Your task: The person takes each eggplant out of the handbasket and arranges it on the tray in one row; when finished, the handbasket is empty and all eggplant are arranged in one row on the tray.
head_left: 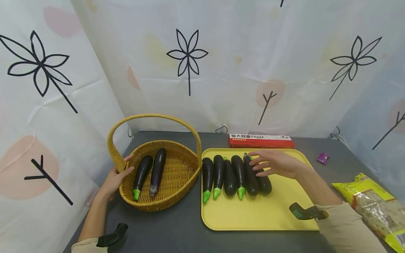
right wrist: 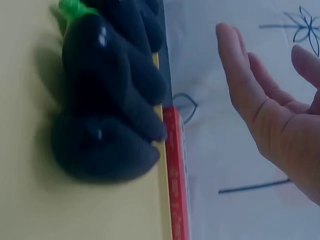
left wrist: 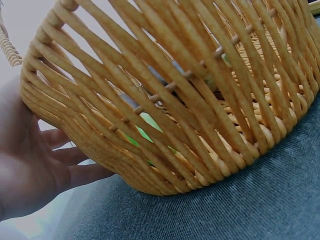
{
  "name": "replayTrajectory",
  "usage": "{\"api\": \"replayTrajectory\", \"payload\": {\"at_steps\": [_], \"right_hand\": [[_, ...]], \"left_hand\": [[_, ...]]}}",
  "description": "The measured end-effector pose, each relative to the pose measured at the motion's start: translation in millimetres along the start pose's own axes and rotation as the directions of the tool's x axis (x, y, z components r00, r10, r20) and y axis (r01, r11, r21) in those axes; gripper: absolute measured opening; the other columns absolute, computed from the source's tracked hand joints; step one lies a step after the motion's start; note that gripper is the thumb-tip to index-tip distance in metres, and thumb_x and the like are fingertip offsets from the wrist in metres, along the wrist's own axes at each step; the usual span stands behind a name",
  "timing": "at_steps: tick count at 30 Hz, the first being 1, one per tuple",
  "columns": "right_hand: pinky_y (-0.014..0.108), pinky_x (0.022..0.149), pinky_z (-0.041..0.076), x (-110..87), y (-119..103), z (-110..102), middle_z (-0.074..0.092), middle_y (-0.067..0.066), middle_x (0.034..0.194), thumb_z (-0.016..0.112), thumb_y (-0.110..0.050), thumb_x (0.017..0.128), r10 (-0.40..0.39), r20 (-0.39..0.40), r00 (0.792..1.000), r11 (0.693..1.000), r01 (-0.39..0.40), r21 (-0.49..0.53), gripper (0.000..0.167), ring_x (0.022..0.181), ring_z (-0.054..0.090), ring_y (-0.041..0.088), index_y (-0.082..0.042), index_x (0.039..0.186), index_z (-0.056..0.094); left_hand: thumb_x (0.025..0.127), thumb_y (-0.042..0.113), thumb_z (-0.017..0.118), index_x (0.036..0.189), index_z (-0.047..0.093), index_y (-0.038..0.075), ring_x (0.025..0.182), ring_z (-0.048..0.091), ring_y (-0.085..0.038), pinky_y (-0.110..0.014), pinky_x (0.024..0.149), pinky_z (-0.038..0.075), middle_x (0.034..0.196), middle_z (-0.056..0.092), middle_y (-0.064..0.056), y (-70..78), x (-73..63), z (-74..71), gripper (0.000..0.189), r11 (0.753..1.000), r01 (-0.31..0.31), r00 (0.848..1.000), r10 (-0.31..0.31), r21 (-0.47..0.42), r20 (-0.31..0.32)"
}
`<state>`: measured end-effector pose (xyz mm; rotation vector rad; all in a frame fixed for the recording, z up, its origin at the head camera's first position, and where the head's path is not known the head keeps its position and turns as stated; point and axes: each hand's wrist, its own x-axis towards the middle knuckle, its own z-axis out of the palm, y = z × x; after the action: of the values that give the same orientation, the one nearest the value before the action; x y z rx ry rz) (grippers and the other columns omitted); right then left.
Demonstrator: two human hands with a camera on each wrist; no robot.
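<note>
A wicker basket (head_left: 186,188) with a tall arched handle stands on the left and holds two eggplants (head_left: 143,174), one green-tipped, one with a purplish end. My left hand (head_left: 114,179) grips its left side by the handle's base, thumb over the rim; in the left wrist view the fingers (left wrist: 75,167) lie along the outside of the weave. On a yellow tray (head_left: 253,218), several eggplants (head_left: 229,177) lie side by side. Over the row's right end hovers my right hand (head_left: 278,163), fingers extended and apart, holding nothing. Its fingertips overlap the last eggplants (head_left: 264,182) in the head view.
Behind the tray lies a red pasta box (head_left: 261,142). A small purple packet (head_left: 323,158) sits to the tray's right, and a yellow food bag (head_left: 376,207) lies beside the right forearm. Printed cloth (head_left: 215,105) encloses the dark table (head_left: 171,232) at the back and sides.
</note>
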<state>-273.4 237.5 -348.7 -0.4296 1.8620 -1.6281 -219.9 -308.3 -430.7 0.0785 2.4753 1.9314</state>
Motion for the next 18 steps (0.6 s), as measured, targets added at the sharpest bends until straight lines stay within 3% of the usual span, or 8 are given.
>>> {"api": "replayTrajectory", "payload": {"at_steps": [7, 18], "right_hand": [[0.048, 0.089, 0.047, 23.3, -8.3, 31.5, 0.056, 0.018, 0.116, 0.041, -0.025, 0.104, -0.013, 0.085, 0.996, 0.998, 0.007, 0.068, 0.044, 0.101, 0.058, 0.029, 0.003, 0.138, 0.04], [0.05, 0.088, 0.047, 55.4, -24.3, 90.9, 0.058, 0.017, 0.114, 0.042, -0.024, 0.103, -0.014, 0.241, 0.97, 0.994, -0.013, 0.109, 0.046, 0.099, 0.06, 0.026, 0.004, 0.139, 0.039]], "left_hand": [[0.101, 0.031, 0.05, 0.153, 0.02, 0.011, 0.102, 0.056, -0.015, -0.029, 0.075, 0.051, 0.147, 0.025, -0.028, 0.5, 0.3, 0.3, 0.063, 1.0, 0.008, 1.0, -0.008, 0.008, -0.009], [0.101, 0.03, 0.049, 0.153, 0.021, 0.009, 0.097, 0.057, -0.008, -0.029, 0.074, 0.052, 0.146, 0.027, -0.029, -0.1, -0.2, 1.2, 0.062, 1.0, 0.002, 1.0, -0.002, -0.005, -0.012]]}}
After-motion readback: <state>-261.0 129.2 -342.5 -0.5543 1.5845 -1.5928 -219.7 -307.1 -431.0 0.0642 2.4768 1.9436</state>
